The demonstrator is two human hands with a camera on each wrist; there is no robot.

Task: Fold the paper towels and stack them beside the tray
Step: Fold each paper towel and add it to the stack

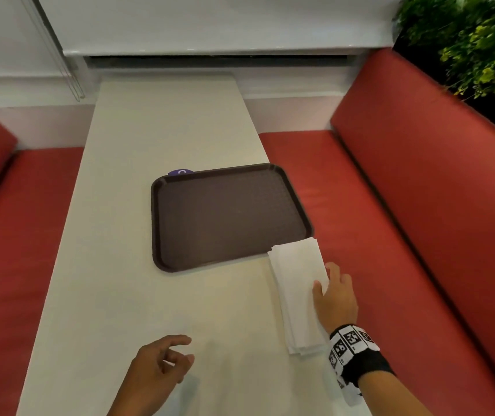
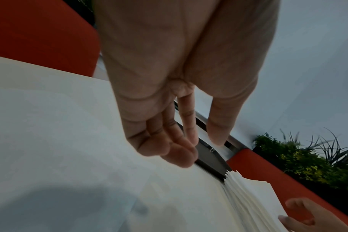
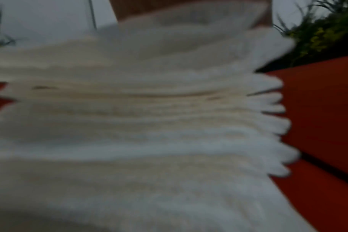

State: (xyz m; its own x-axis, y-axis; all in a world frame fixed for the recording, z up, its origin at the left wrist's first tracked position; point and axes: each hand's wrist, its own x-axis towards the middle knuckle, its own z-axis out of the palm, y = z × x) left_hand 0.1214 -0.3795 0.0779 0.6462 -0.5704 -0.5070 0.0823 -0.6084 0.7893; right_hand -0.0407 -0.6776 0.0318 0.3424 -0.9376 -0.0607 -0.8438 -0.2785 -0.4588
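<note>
A stack of folded white paper towels (image 1: 296,283) lies on the table just right of and nearer than the dark brown tray (image 1: 153,223), close to the table's right edge. My right hand (image 1: 327,279) rests on the stack's right side, thumb on top and fingertips at the edge. The right wrist view is filled by the stack's blurred layered edges (image 3: 149,109). My left hand (image 1: 180,352) hovers over bare table at the near side, fingers loosely curled and holding nothing. In the left wrist view, that hand (image 2: 199,141) hangs above the table, with the tray's corner (image 2: 210,161) and the stack (image 2: 252,197) beyond.
The narrow white table (image 1: 150,130) runs away from me between red bench seats (image 1: 405,235) on both sides. A small purple object (image 1: 180,172) peeks out behind the tray's far rim. Green plants (image 1: 474,40) stand behind the right backrest.
</note>
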